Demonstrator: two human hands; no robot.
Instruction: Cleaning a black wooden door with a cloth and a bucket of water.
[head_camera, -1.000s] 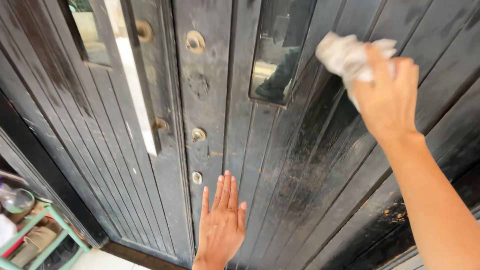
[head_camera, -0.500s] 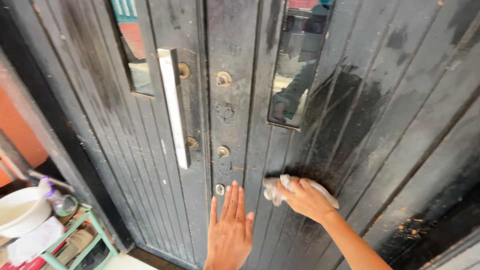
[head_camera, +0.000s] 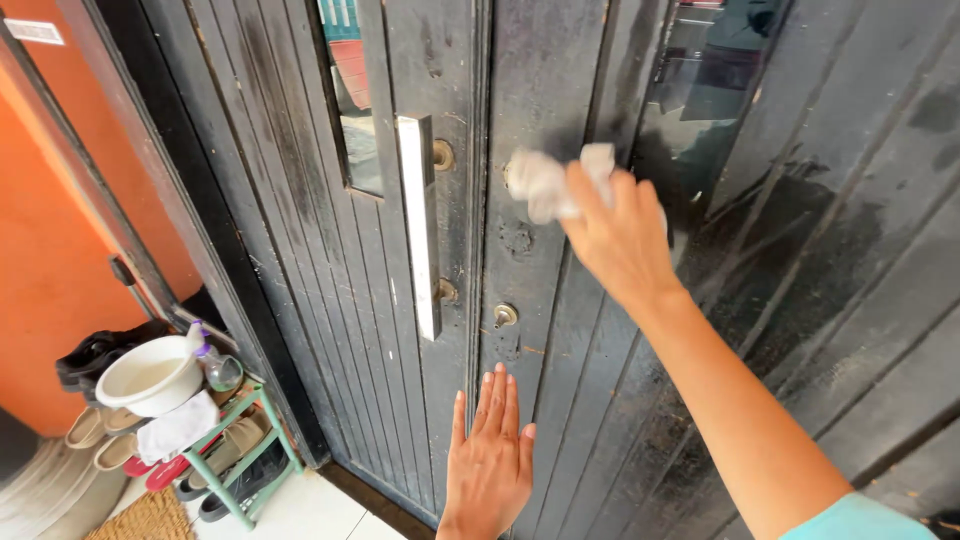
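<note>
- Right hand (head_camera: 620, 235) grips a pale rag (head_camera: 548, 182), pressed to the black door (head_camera: 820, 300) beside the upper lock.
- Left hand (head_camera: 490, 460) flat, fingers spread, braced low on the door.
- Risk: rag may snag on the keyhole (head_camera: 505, 315); damp streaks likely to smear grime.

The door (head_camera: 600, 330) is showing dusty black planks with wet, darker streaks, the rag (head_camera: 552, 182) is looking whitish-grey, the handle (head_camera: 419, 225) silver, the wall (head_camera: 50, 250) orange, the basin (head_camera: 150, 375) white, the rack (head_camera: 240, 440) pale green.
</note>
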